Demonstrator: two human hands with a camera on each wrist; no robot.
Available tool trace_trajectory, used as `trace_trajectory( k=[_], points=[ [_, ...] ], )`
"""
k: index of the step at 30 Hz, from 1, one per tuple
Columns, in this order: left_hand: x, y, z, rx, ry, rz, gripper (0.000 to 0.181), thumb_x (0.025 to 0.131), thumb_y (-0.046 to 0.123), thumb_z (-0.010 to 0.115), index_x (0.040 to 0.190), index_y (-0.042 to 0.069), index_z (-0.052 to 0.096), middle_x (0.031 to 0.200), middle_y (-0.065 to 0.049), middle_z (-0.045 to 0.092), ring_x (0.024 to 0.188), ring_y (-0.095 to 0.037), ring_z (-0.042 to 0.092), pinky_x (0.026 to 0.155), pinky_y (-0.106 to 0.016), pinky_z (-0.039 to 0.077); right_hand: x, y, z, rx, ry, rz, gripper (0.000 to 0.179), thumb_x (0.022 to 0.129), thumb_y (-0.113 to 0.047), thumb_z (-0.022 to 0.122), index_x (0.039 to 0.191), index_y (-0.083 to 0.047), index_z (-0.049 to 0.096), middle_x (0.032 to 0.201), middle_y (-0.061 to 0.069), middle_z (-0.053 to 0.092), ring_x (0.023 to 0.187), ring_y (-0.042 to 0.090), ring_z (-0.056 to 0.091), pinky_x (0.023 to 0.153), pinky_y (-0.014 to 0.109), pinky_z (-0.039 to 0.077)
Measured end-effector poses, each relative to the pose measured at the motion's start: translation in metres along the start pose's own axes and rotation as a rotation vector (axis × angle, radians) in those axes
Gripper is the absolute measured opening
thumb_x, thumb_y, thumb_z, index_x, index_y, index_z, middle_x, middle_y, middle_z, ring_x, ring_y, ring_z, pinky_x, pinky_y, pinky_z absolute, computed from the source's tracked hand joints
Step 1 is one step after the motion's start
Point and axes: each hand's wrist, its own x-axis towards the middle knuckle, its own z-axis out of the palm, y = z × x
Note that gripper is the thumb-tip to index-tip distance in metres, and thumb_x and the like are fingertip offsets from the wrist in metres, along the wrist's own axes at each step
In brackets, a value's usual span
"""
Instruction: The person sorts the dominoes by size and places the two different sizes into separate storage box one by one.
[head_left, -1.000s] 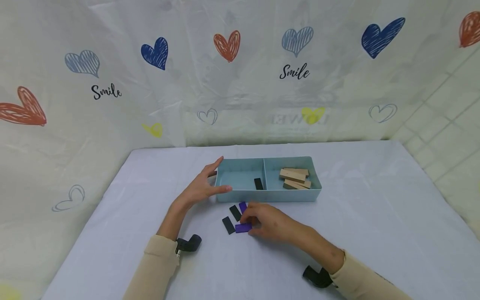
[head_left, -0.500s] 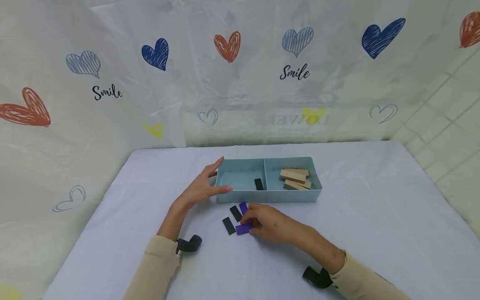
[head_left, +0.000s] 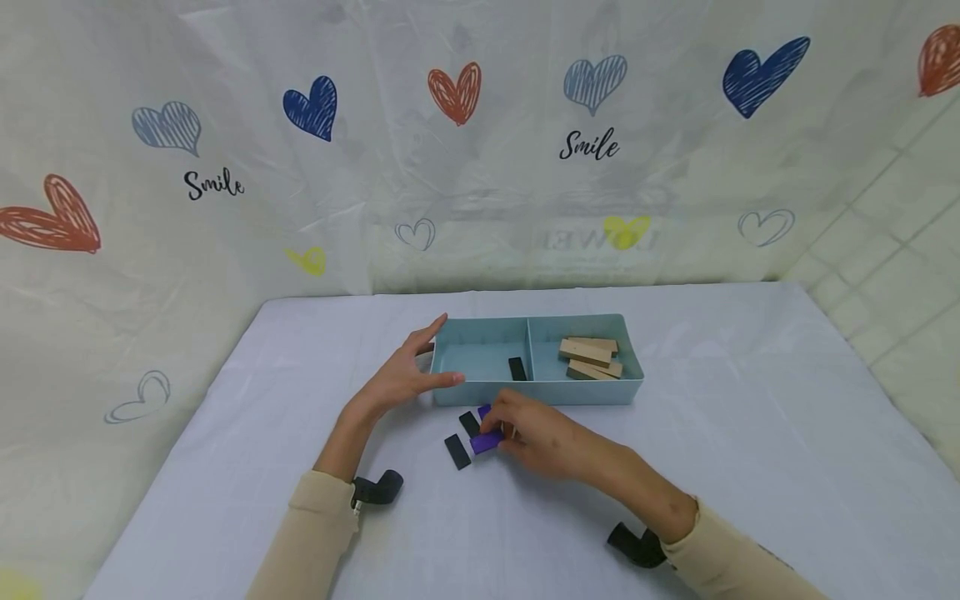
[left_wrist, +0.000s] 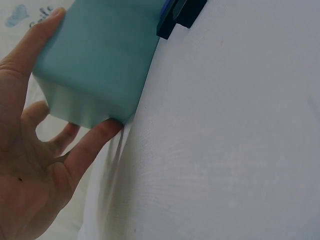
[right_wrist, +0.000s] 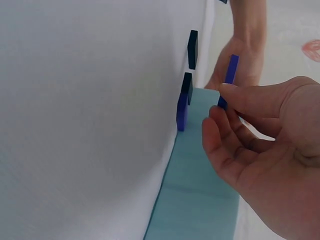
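My left hand (head_left: 397,379) grips the left end of a pale blue two-compartment box (head_left: 540,392), thumb on the front rim and fingers spread over the end wall. Just in front of the box, my right hand (head_left: 543,437) pinches a purple block (right_wrist: 231,67) between thumb and fingertips, raised off the cloth in the right wrist view. Another purple block (right_wrist: 182,112) lies close to the box, partly hidden by the right fingers in the head view. Beside it are two black blocks, one nearer the box (head_left: 469,424) and one further left (head_left: 457,452).
A single black block (head_left: 517,368) sits in the box's left compartment, near the divider. Several plain wooden blocks (head_left: 588,351) are piled in the right compartment. A white cloth (head_left: 735,400) covers the table, and a patterned curtain (head_left: 487,183) hangs behind it.
The right hand has lifted the purple block from the cloth and moved it slightly toward the box. The left hand and the box have stayed in place.
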Motion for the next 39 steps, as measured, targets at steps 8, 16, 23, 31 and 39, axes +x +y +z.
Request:
trace_trajectory(
  k=[8, 16, 23, 31, 39],
  points=[
    [0.000, 0.000, 0.000, 0.002, 0.000, -0.002, 0.106, 0.081, 0.052, 0.087, 0.163, 0.051, 0.020, 0.173, 0.002, 0.021, 0.157, -0.031, 0.032, 0.119, -0.066, 0.035, -0.001, -0.002, -0.008, 0.026, 0.000, 0.011, 0.025, 0.097, 0.003, 0.068, 0.119, -0.009, 0.070, 0.111, 0.002, 0.059, 0.102, 0.015, 0.064, 0.086, 0.026, 0.057],
    [0.001, 0.001, -0.001, -0.001, 0.010, -0.006, 0.105, 0.080, 0.052, 0.087, 0.162, 0.051, 0.022, 0.172, 0.001, 0.023, 0.156, -0.032, 0.034, 0.120, -0.066, 0.033, -0.001, -0.003, -0.021, 0.033, 0.035, -0.039, 0.026, 0.098, 0.001, 0.068, 0.122, -0.009, 0.070, 0.109, 0.002, 0.059, 0.100, 0.013, 0.063, 0.085, 0.022, 0.057],
    [-0.001, 0.002, 0.000, -0.005, -0.001, -0.014, 0.105, 0.080, 0.052, 0.087, 0.162, 0.052, 0.021, 0.172, 0.002, 0.022, 0.157, -0.031, 0.033, 0.120, -0.066, 0.034, -0.002, 0.000, -0.031, 0.020, 0.202, -0.115, 0.026, 0.096, -0.001, 0.071, 0.121, -0.009, 0.071, 0.108, 0.002, 0.062, 0.096, 0.014, 0.067, 0.082, 0.022, 0.059],
    [-0.004, 0.003, -0.001, 0.009, 0.002, -0.029, 0.104, 0.082, 0.049, 0.087, 0.162, 0.051, 0.021, 0.173, 0.001, 0.022, 0.157, -0.031, 0.033, 0.121, -0.066, 0.032, 0.001, 0.005, -0.037, 0.015, 0.377, -0.121, 0.028, 0.093, -0.003, 0.076, 0.120, -0.010, 0.074, 0.107, 0.001, 0.066, 0.095, 0.014, 0.068, 0.085, 0.035, 0.060],
    [0.001, 0.001, 0.000, 0.005, -0.002, -0.031, 0.105, 0.080, 0.051, 0.087, 0.162, 0.052, 0.021, 0.172, 0.001, 0.022, 0.157, -0.031, 0.033, 0.122, -0.067, 0.030, 0.006, 0.013, -0.045, -0.040, 0.496, -0.053, 0.028, 0.092, -0.006, 0.078, 0.119, -0.013, 0.075, 0.106, 0.000, 0.071, 0.099, 0.017, 0.066, 0.091, 0.040, 0.059]
  ],
)
